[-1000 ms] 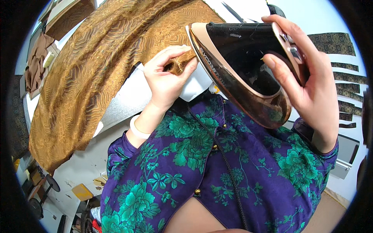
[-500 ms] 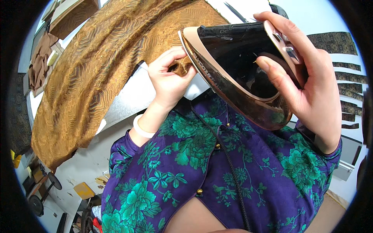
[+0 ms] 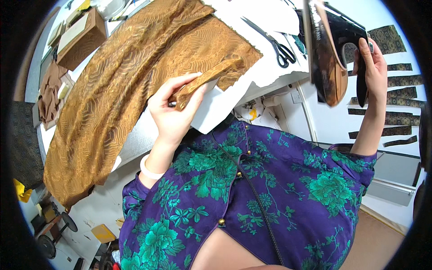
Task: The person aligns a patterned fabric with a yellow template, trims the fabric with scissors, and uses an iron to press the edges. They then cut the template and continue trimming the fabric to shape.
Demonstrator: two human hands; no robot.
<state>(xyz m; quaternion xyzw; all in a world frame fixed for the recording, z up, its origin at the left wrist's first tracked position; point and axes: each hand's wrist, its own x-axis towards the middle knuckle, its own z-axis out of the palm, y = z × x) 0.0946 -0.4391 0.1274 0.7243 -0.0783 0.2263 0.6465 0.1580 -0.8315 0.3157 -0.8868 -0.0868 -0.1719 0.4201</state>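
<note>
Within the pinching left grip [image 3: 172,111], gold-brown patterned cloth [image 3: 211,75] looks soft, while the right grip [image 3: 375,69] clasps a likely heavy black-and-copper iron [image 3: 321,67], seemingly by its handle [image 3: 361,85], the surest hold.

Clothes iron [image 3: 330,74] runs off the top edge, its handle part-hiding the right hand [image 3: 377,72]; the left hand [image 3: 173,110] covers the folded brocade's [image 3: 211,74] near end!

Bright white light nearly bleaches the work surface [image 3: 234,14] on my far side; pale glare streaks the glossy iron [image 3: 332,58] at my right, sheen crosses my purple jacket [image 3: 211,173], and my view bends toward black edges.
</note>
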